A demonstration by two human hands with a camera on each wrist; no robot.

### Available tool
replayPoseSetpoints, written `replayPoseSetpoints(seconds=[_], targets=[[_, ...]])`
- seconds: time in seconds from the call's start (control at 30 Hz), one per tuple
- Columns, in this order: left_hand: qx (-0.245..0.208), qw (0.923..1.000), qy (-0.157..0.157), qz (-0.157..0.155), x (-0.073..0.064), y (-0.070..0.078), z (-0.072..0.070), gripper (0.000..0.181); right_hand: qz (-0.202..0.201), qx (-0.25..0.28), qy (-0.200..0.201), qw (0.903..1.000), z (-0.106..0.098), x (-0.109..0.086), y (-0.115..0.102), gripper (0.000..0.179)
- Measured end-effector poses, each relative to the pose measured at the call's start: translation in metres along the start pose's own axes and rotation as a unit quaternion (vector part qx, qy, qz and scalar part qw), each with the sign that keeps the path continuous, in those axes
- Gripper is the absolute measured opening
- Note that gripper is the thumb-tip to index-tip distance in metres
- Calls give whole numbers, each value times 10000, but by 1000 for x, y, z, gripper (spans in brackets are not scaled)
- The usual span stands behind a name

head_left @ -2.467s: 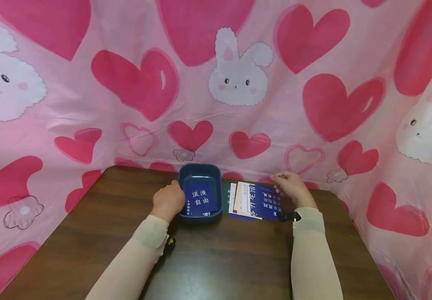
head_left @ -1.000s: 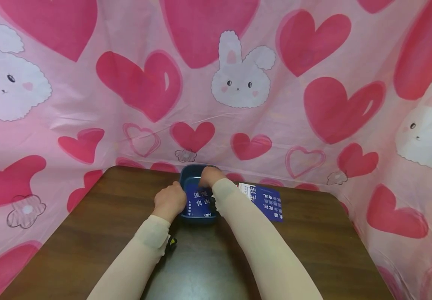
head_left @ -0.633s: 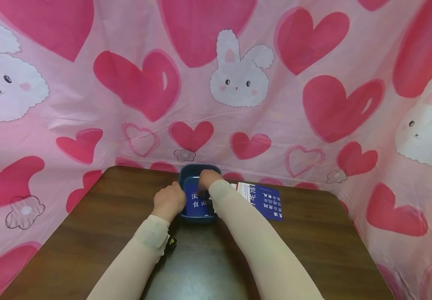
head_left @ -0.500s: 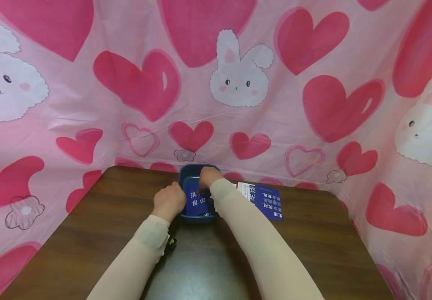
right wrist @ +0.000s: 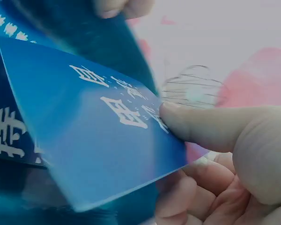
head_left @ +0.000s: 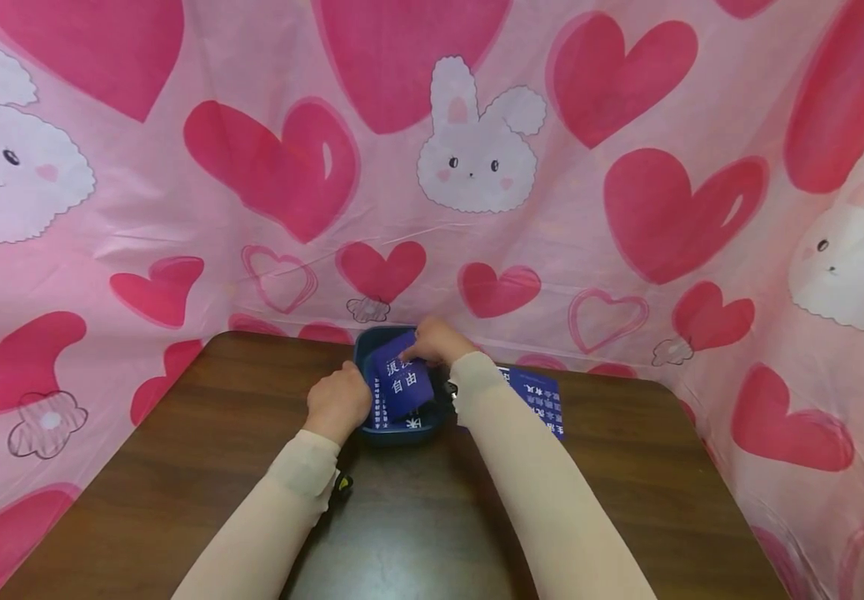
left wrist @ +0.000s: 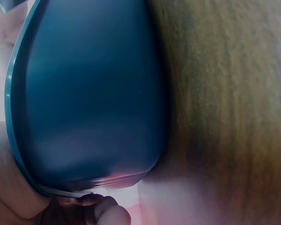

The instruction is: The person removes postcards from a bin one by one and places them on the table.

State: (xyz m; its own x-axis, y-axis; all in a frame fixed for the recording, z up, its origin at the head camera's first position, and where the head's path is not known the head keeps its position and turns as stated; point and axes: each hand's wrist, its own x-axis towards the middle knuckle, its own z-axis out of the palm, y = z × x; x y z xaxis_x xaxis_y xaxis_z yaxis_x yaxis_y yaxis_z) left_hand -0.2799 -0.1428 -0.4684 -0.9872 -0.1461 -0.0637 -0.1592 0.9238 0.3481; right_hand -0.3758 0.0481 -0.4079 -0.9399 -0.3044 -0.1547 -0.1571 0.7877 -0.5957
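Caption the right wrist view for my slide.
The right hand pinches a blue card printed with white characters, a second card and the blue tray beneath it.

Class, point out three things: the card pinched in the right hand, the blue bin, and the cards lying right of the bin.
Pinched card [right wrist: 98,145]: right wrist view, its printed face.
Blue bin [left wrist: 93,103]: left wrist view, its outer wall.
Lying cards [head_left: 546,397]: head view, blue printed face at right.

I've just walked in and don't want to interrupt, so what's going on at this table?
A person's right hand pinches a blue card with white lettering, tilted at the dark blue tray. Their left hand grips the tray's side. Another card lies in the tray beneath it. More cards lie to its right, partly hidden by the right sleeve.
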Motion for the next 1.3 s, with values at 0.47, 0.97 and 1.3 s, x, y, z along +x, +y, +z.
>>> replayPoseSetpoints(seconds=[0.47,0.97,1.3], targets=[[66,9999,-67,-85,0,5,-2,55,65,2013,483,9783,-50,-43,82,39],[120,9999,-64,-85,-2,4,0,57,507,2079,1176,9697,-86,-89,160,42],[63,10000,-19,-24,-2,1,3,54,612,2336,1136,9637,-100,-102,185,38]])
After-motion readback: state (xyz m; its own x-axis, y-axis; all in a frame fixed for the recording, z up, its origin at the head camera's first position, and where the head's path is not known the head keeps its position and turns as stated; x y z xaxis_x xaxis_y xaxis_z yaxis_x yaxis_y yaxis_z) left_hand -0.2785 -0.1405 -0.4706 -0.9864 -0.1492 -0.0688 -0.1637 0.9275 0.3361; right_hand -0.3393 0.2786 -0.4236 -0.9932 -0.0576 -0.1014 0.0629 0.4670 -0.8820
